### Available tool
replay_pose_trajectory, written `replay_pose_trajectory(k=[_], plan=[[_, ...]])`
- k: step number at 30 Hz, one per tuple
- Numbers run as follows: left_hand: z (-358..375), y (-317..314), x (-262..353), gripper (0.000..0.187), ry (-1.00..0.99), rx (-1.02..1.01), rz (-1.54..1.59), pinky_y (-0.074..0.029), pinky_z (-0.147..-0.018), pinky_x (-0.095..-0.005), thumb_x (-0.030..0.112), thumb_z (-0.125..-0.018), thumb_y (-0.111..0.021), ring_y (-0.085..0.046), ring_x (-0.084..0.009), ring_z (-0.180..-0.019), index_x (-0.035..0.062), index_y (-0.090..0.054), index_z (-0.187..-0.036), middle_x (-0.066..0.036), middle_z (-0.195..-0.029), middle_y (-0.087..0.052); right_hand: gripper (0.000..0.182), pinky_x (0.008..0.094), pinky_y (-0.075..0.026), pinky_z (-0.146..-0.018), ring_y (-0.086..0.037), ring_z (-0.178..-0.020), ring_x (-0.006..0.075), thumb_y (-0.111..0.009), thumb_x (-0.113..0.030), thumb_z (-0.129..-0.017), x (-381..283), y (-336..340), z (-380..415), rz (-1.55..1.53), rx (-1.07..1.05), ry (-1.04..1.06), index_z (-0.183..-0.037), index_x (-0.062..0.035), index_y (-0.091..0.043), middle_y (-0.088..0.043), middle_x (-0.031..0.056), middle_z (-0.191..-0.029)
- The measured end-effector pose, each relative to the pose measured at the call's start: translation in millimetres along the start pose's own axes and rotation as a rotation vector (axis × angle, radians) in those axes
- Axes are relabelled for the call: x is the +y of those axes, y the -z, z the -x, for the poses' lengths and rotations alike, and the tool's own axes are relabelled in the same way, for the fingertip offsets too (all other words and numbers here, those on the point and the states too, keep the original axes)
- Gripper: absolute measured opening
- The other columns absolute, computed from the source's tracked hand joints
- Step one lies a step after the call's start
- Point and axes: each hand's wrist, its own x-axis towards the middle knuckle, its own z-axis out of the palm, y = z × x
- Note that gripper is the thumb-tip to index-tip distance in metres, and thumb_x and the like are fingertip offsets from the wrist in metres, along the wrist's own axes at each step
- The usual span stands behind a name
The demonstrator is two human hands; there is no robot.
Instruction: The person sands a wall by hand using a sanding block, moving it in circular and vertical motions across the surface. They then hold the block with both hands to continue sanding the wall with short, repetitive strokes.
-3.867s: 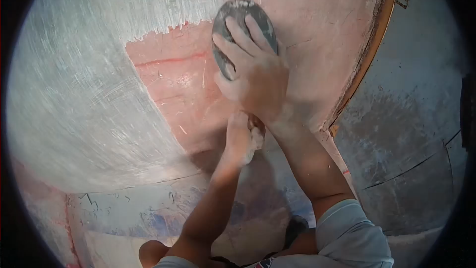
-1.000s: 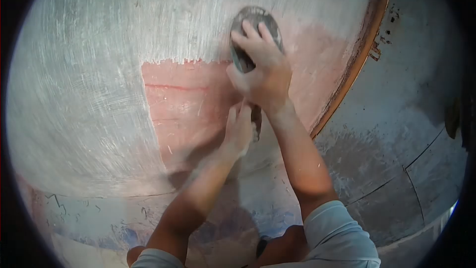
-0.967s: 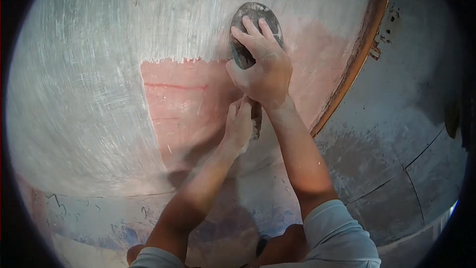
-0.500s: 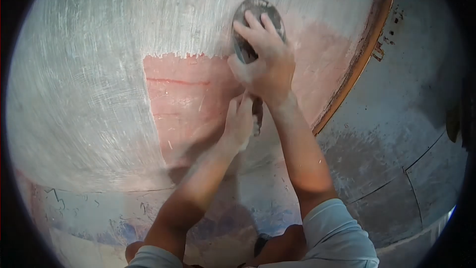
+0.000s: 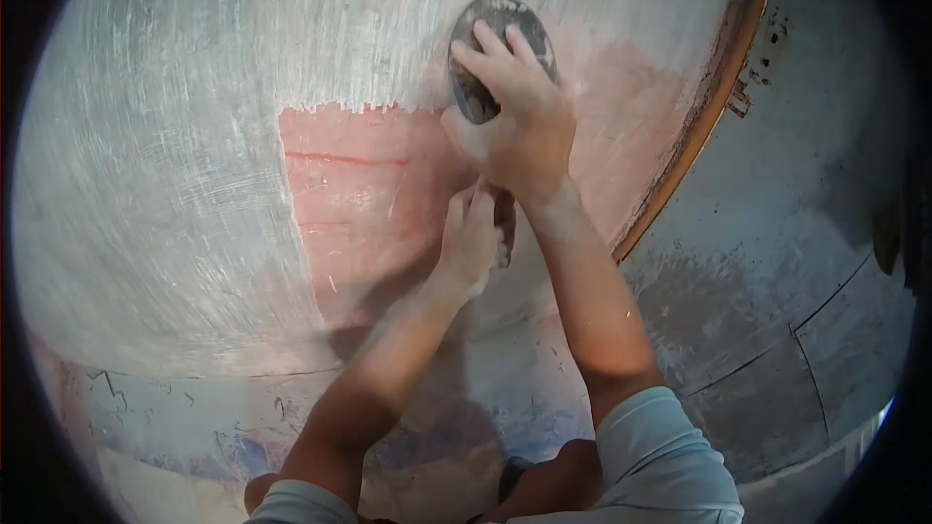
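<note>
A dark, dust-covered sander with a round head [image 5: 498, 15] lies against a large curved surface [image 5: 175, 184]. My right hand [image 5: 519, 131] is clasped over the head, its fingers spread across the top and its thumb on the left side. Just below, my left hand [image 5: 470, 238] is closed around the narrower rear part of the sander, which my right hand and wrist partly hide. Left of the tool, a pink-red patch [image 5: 354, 194] with a ragged upper edge meets scratched grey-white surface. The underside of the head is out of sight.
An orange-brown rim [image 5: 716, 126] borders the curved surface on the right. Beyond it is a grey, stained floor [image 5: 738, 320] with dark cracks. The person's knee [image 5: 563, 475] shows at the bottom, near the lower edge of the surface.
The sander's head and my right hand have shifted very slightly to the left. My left hand stays in nearly the same place, and both grips are unchanged.
</note>
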Motion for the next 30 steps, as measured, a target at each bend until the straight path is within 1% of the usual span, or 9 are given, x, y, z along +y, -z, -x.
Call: replay_pose_trajectory(k=[4,10,12,16,23,25,27,28,30], plan=[[-28.5,29.5,-89.6,0.051,-0.256,0.263,-0.322,-0.031,-0.042,-0.0315,0.046,-0.112,-0.039,-0.042,-0.0127,-0.046,0.0146,-0.044,-0.072,0.0,-0.06,-0.045,0.058,0.047,-0.053,-0.105,-0.063,-0.133,0.0377,-0.079,-0.016,-0.069,0.4,-5.4,30.8,-0.044,0.001,-0.011,-0.126,-0.0183,-0.076,-0.071,0.0116,-0.138],[26.9,24.8,-77.7,0.028,0.037,0.177,0.043,-0.036,-0.049,-0.029,0.034,-0.111,-0.04,-0.051,-0.0118,-0.06,0.015,-0.051,-0.095,-0.001,-0.073,-0.051,0.057,0.0491,-0.05,-0.11,-0.063,-0.133,0.0382,-0.078,-0.014,-0.068,-10.1,-0.2,67.4,-0.027,-0.068,-0.021,-0.126,-0.0168,-0.077,-0.069,0.0126,-0.14],[4.6,20.0,-58.1,0.032,-0.302,0.146,-0.293,-0.036,-0.047,-0.0288,0.036,-0.111,-0.039,-0.049,-0.01,-0.056,0.0163,-0.049,-0.087,-0.001,-0.07,-0.049,0.053,0.0457,-0.053,-0.108,-0.064,-0.13,0.041,-0.079,-0.014,-0.069,-3.1,-4.1,30.9,-0.054,0.017,0.002,-0.122,-0.0153,-0.078,-0.071,0.0144,-0.136],[-4.8,10.6,5.0,0.036,0.03,-0.145,0.038,-0.039,-0.046,-0.031,0.036,-0.111,-0.039,-0.05,-0.0132,-0.053,0.0148,-0.055,-0.085,-0.001,-0.066,-0.049,0.049,0.0456,-0.055,-0.104,-0.065,-0.127,0.0406,-0.078,-0.013,-0.072,7.2,-10.9,0.0,-0.006,0.086,-0.006,-0.121,-0.0145,-0.077,-0.072,0.0122,-0.134],[27.8,35.6,-87.2,0.023,0.07,0.245,-0.058,-0.045,-0.062,-0.0312,0.032,-0.11,-0.045,-0.056,-0.0141,-0.073,0.0119,-0.055,-0.108,-0.002,-0.085,-0.059,0.06,0.0496,-0.051,-0.111,-0.061,-0.135,0.0396,-0.076,-0.012,-0.069,-10.4,-5.1,83.6,-0.03,-0.06,-0.016,-0.129,-0.0163,-0.075,-0.069,0.0119,-0.141],[14.8,32.0,-78.1,0.033,-0.095,0.134,-0.036,-0.04,-0.055,-0.029,0.03,-0.112,-0.043,-0.048,-0.012,-0.063,0.0088,-0.058,-0.092,-0.001,-0.074,-0.047,0.059,0.0491,-0.051,-0.111,-0.061,-0.134,0.0402,-0.077,-0.014,-0.069,-5.2,-5.9,65.9,-0.078,-0.008,-0.021,-0.128,-0.0158,-0.076,-0.07,0.0133,-0.139],[-27.9,47.7,-95.6,0.033,-0.642,0.256,-0.567,-0.038,-0.05,-0.0303,0.035,-0.112,-0.043,-0.049,-0.0127,-0.057,0.0129,-0.054,-0.089,0.001,-0.069,-0.051,0.054,0.0478,-0.054,-0.106,-0.064,-0.13,0.0417,-0.078,-0.015,-0.07,0.9,-5.7,26.8,-0.085,0.04,-0.005,-0.124,-0.0148,-0.077,-0.071,0.0146,-0.135],[-14.4,23.6,-38.3,0.042,-0.185,0.179,-0.198,-0.028,-0.04,-0.0299,0.036,-0.111,-0.043,-0.037,-0.0124,-0.042,0.0164,-0.048,-0.074,0.003,-0.059,-0.045,0.052,0.0475,-0.055,-0.104,-0.064,-0.129,0.042,-0.079,-0.015,-0.07,2.4,-3.7,9.2,-0.062,0.06,0.015,-0.122,-0.0146,-0.077,-0.072,0.0148,-0.134],[-5.8,2.5,-7.4,0.043,-0.098,0.15,-0.071,-0.025,-0.037,-0.0299,0.038,-0.111,-0.044,-0.033,-0.0121,-0.039,0.018,-0.045,-0.073,0.003,-0.057,-0.043,0.051,0.0479,-0.055,-0.103,-0.064,-0.13,0.0416,-0.079,-0.015,-0.071,2.8,-8.0,2.3,-0.07,0.044,-0.032,-0.122,-0.015,-0.077,-0.071,0.0146,-0.135]])
